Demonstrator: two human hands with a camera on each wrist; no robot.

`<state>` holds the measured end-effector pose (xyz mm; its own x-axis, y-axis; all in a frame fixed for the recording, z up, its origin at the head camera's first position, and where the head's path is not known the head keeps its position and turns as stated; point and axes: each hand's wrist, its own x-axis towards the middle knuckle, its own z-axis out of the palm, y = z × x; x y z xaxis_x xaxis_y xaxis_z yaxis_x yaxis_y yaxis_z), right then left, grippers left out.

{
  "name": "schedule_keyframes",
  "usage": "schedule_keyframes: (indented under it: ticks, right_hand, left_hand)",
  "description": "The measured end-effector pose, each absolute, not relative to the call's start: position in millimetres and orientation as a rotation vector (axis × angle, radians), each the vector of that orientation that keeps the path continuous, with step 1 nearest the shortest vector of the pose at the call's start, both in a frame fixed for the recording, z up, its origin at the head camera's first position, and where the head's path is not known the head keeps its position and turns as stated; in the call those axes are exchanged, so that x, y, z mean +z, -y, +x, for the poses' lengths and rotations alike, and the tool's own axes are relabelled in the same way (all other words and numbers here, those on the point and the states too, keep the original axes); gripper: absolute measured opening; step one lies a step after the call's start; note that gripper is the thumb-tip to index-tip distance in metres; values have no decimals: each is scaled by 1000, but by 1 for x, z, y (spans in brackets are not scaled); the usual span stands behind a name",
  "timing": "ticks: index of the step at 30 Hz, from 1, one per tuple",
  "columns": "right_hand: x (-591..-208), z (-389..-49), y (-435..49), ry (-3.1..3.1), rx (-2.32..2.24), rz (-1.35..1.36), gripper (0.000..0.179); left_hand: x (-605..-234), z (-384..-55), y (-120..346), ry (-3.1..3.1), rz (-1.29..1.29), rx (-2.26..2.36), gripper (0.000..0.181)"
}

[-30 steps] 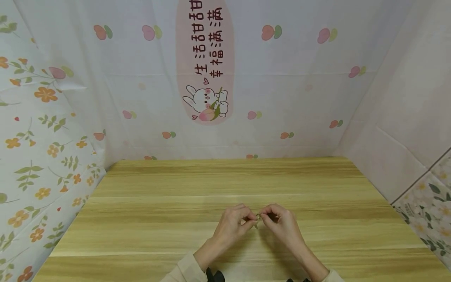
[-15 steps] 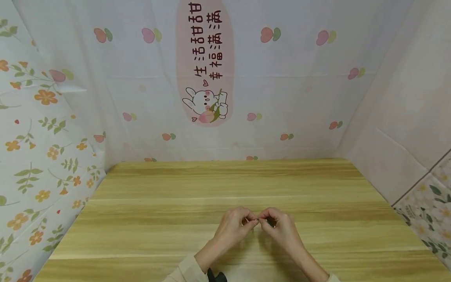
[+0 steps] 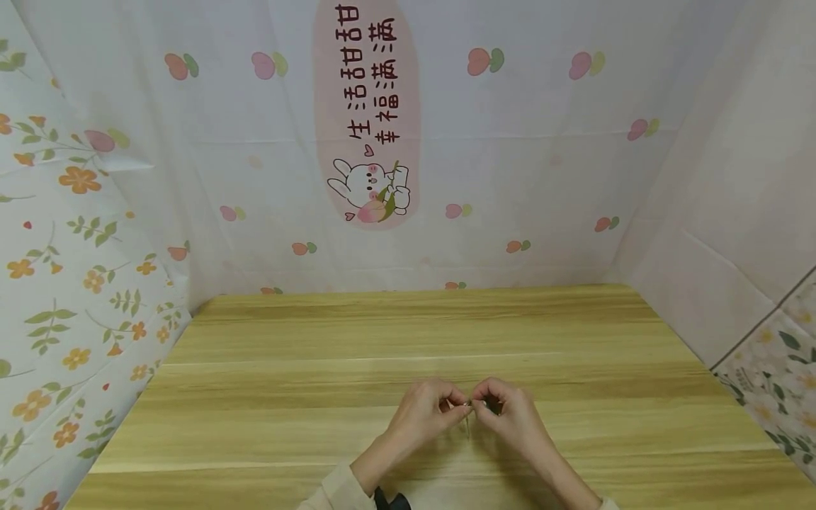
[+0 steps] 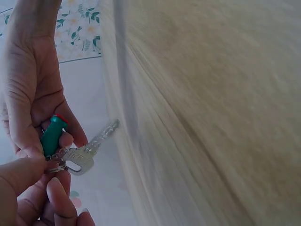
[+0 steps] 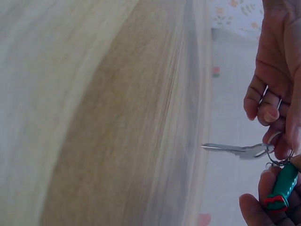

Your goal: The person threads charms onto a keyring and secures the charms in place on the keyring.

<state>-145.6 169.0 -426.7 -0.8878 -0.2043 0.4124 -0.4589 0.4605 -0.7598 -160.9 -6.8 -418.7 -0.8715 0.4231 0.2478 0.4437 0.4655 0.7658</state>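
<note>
Close over the table's front middle, both hands meet fingertip to fingertip. My left hand (image 3: 428,409) pinches a small metal key ring (image 4: 55,168) between thumb and fingers. From the other side, my right hand (image 3: 510,412) also pinches that ring. A silver key (image 4: 81,159) hangs on the ring, its blade pointing down toward the table. Against the right hand's fingers lies a green charm (image 5: 284,181) with a red end, attached at the same ring. Part of the ring is hidden behind the fingertips.
A wood-grain table (image 3: 268,397) spreads beneath the hands. Behind it hangs a white printed cloth (image 3: 523,156), with a flowered cloth (image 3: 83,283) along the left side. A black object (image 3: 392,500) sits by the left sleeve.
Both hands have come slightly nearer the body, their fingertips closer together than a second ago. The key has turned and now hangs straight down below the fingers.
</note>
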Motion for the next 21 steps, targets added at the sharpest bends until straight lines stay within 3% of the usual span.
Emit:
schedule_keyframes:
  ticks: [21]
  right_hand:
    - [-429, -148, -171, 2439, 1355, 529, 20]
  left_hand:
    - [-419, -160, 6, 2529, -781, -1430, 4]
